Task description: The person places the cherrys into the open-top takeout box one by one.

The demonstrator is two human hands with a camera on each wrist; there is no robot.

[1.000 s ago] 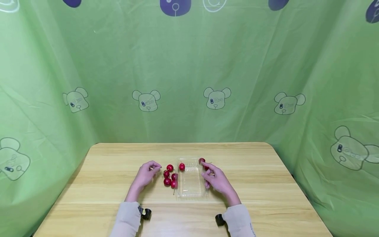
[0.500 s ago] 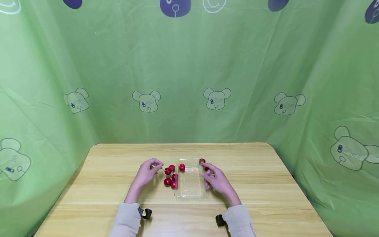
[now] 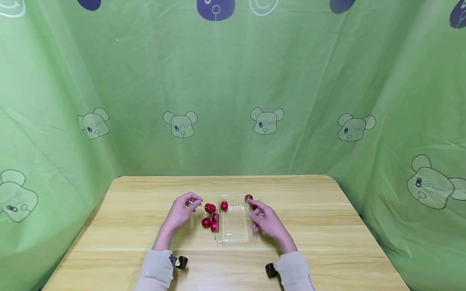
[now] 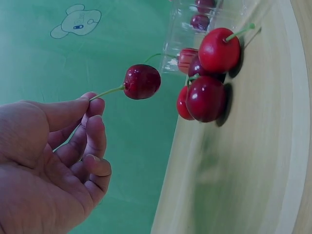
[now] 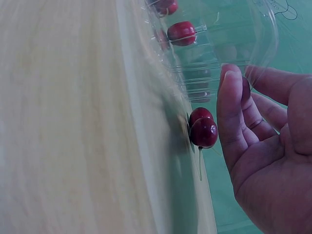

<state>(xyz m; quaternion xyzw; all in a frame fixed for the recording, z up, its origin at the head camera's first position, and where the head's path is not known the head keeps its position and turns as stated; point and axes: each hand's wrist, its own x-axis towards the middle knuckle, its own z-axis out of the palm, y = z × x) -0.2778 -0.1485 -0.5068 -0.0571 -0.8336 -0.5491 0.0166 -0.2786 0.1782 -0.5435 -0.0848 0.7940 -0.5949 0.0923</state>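
My left hand (image 3: 182,210) pinches the thin green stem of a dark red cherry (image 4: 142,81) between thumb and fingertips. In the left wrist view that cherry hangs sideways, apart from the group of cherries (image 4: 205,99) on the table. A clear plastic box (image 3: 234,228) lies in the middle, with a single red cherry (image 3: 224,205) near its back left corner. At the box's right side, my right hand (image 3: 268,220) grips the edge, thumb and fingers on either side of the clear wall. Two dark cherries (image 5: 204,132) rest just beyond its fingers in the right wrist view.
The pile of cherries presses close against the box's left wall. Light wood table (image 3: 313,230) surrounds the box, and a green curtain (image 3: 225,153) printed with bear heads rises behind its back edge. A black wrist camera (image 3: 271,270) sits at the right cuff.
My left hand has taken a cherry by its stem and moved slightly right with it, toward the box. The right hand and the box have stayed in place.
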